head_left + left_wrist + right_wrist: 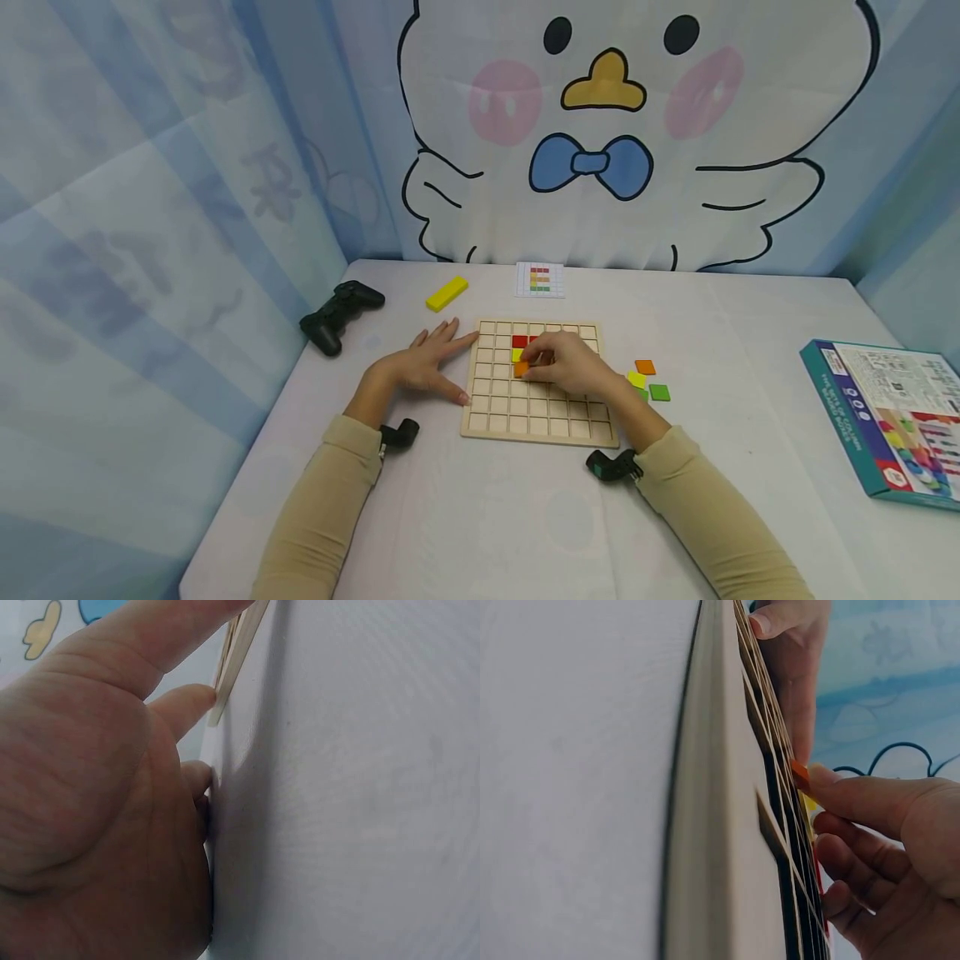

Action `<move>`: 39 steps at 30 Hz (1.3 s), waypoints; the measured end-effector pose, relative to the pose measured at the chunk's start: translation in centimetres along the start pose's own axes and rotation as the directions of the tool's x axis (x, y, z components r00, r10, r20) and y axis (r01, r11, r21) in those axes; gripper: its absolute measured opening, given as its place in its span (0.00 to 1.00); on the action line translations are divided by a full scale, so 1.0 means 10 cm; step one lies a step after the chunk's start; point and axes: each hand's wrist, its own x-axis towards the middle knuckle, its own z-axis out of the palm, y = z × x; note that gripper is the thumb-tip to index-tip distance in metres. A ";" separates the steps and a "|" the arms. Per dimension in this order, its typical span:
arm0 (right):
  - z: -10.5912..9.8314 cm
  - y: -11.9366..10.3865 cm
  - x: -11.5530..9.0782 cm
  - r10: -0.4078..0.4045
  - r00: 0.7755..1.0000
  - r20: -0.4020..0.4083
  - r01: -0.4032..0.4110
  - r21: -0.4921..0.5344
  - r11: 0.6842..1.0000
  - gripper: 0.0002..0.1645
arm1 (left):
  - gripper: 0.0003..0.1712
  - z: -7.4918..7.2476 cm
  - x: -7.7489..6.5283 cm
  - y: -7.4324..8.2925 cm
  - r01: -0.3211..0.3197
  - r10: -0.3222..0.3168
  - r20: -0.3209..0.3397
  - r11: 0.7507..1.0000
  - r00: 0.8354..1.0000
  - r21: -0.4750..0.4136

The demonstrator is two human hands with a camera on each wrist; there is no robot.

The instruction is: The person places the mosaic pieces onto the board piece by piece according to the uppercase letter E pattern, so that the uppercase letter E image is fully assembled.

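A wooden grid board (540, 421) lies on the table. My left hand (420, 364) is spread at its left side, with thumb and index fingertips at the frame edge; in the left wrist view the fingers (187, 706) are straight. Over the grid, my right hand (573, 364) pinches an orange square tile (521, 370) low over a cell. In the right wrist view that orange tile (801, 775) is tilted by the thumb tip. Just above it sit a yellow tile (517, 355) and a red tile (519, 341); more red shows partly behind the fingers.
Right of the board lie loose orange (645, 367), yellow (637, 379) and green tiles (660, 392). A pattern card (540, 280) and yellow block (447, 293) are at the back. A black game controller (341, 317) lies left, a teal box (892, 421) far right.
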 end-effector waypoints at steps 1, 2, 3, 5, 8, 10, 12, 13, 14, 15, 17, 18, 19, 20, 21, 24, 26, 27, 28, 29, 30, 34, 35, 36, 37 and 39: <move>0.00 0.00 0.00 -0.002 1.000 -0.001 0.002 -0.005 1.000 0.14 | 0.68 0.00 0.00 0.00 0.001 -0.001 0.000 1.000 1.000 0.000; 0.01 0.00 0.00 -0.004 1.000 -0.001 0.004 -0.009 1.000 0.13 | 0.68 0.00 0.00 0.00 0.002 -0.002 0.001 1.000 1.000 0.000; 0.01 0.00 0.01 -0.005 1.000 -0.002 0.005 -0.015 1.000 0.13 | 0.68 0.00 0.00 0.00 0.002 -0.002 0.000 1.000 1.000 0.000; 0.02 0.01 0.01 -0.006 1.000 -0.002 0.005 -0.023 1.000 0.13 | 0.68 0.00 0.00 0.00 0.002 -0.002 -0.002 1.000 1.000 -0.001; 0.03 0.01 0.00 0.007 1.000 -0.004 -0.007 -0.025 1.000 0.13 | 0.68 0.01 0.00 -0.01 0.001 -0.001 -0.006 1.000 1.000 -0.003; 0.03 0.00 0.00 0.019 1.000 -0.004 -0.019 -0.025 1.000 0.13 | 0.68 0.01 0.00 -0.01 0.000 0.000 -0.008 1.000 1.000 -0.005; 0.04 0.00 -0.01 0.027 1.000 -0.005 -0.027 -0.025 0.999 0.13 | 0.68 0.00 -0.01 -0.01 -0.001 0.001 -0.008 1.000 1.000 -0.005; 0.04 0.00 -0.01 0.029 1.000 -0.006 -0.030 -0.028 0.999 0.13 | 0.68 0.00 -0.01 0.00 -0.001 0.001 -0.008 1.000 1.000 -0.006; 0.04 0.00 -0.01 0.031 1.000 -0.005 -0.031 -0.031 0.999 0.13 | 0.68 0.00 -0.01 0.00 -0.002 0.002 -0.007 1.000 1.000 -0.007; 0.04 0.00 -0.01 0.030 1.000 -0.005 -0.030 -0.035 0.999 0.13 | 0.68 0.00 -0.01 0.00 -0.002 0.002 -0.008 1.000 1.000 -0.006; 0.05 0.00 -0.01 0.029 1.000 -0.005 -0.029 -0.042 0.999 0.13 | 0.68 0.00 -0.01 0.00 0.000 0.000 -0.009 1.000 1.000 -0.005; 0.05 0.00 -0.01 0.029 1.000 -0.004 -0.029 -0.044 0.999 0.13 | 0.68 0.00 0.00 0.00 0.001 -0.001 -0.009 1.000 1.000 -0.004; 0.05 0.00 0.00 0.030 1.000 -0.003 -0.030 -0.047 0.998 0.13 | 0.68 0.01 0.00 -0.01 0.002 -0.002 -0.009 1.000 1.000 -0.003; 0.05 0.00 0.00 0.031 1.000 -0.002 -0.031 -0.049 0.998 0.13 | 0.68 0.01 0.00 -0.01 0.004 -0.004 -0.009 1.000 1.000 -0.001; 0.05 0.00 0.00 0.030 1.000 -0.001 -0.030 -0.051 0.998 0.13 | 0.68 0.01 0.00 -0.01 0.006 -0.006 -0.009 1.000 1.000 -0.002; 0.05 -0.01 -0.01 0.027 1.000 0.003 -0.027 -0.054 0.998 0.13 | 0.68 0.01 0.00 -0.01 0.008 -0.008 -0.010 1.000 1.000 -0.007; 0.05 -0.02 -0.01 0.025 1.000 0.005 -0.024 -0.056 0.998 0.13 | 0.68 0.01 0.00 -0.01 0.009 -0.009 -0.009 1.000 1.000 -0.011; 0.04 -0.02 -0.01 0.023 1.000 0.006 -0.023 -0.058 0.998 0.13 | 0.68 0.00 0.00 -0.01 0.009 -0.009 -0.008 1.000 1.000 -0.011; 0.05 -0.02 -0.01 0.023 1.000 0.006 -0.023 -0.060 0.998 0.14 | 0.68 0.00 0.00 0.00 0.009 -0.009 -0.007 1.000 1.000 -0.011; 0.05 -0.02 -0.01 0.024 1.000 0.006 -0.024 -0.063 0.998 0.14 | 0.68 0.00 -0.01 0.00 0.009 -0.009 -0.006 1.000 1.000 -0.010; 0.05 -0.02 -0.01 0.023 1.000 0.005 -0.022 -0.063 0.998 0.14 | 0.68 0.00 -0.01 0.01 0.009 -0.009 -0.005 1.000 1.000 -0.008; 0.02 -0.03 -0.02 0.015 1.000 -0.004 -0.015 -0.054 0.998 0.15 | 0.67 -0.01 -0.01 0.02 0.008 -0.008 -0.001 1.000 1.000 -0.003; 0.00 -0.04 -0.03 0.014 1.000 -0.009 -0.015 -0.048 0.999 0.15 | 0.67 0.00 -0.01 0.02 0.008 -0.008 0.000 1.000 1.000 -0.002; -0.02 -0.05 -0.03 0.013 1.000 -0.017 -0.014 -0.043 0.999 0.15 | 0.67 0.00 -0.01 0.02 0.009 -0.009 0.002 1.000 1.000 -0.002; -0.04 -0.06 -0.04 0.012 1.000 -0.024 -0.013 -0.038 0.999 0.16 | 0.67 0.00 -0.01 0.02 0.010 -0.010 0.002 1.000 1.000 -0.003; -0.10 -0.06 -0.05 0.006 0.999 -0.045 -0.008 -0.030 1.000 0.16 | 0.68 0.00 -0.01 0.02 0.011 -0.011 0.003 1.000 1.000 -0.003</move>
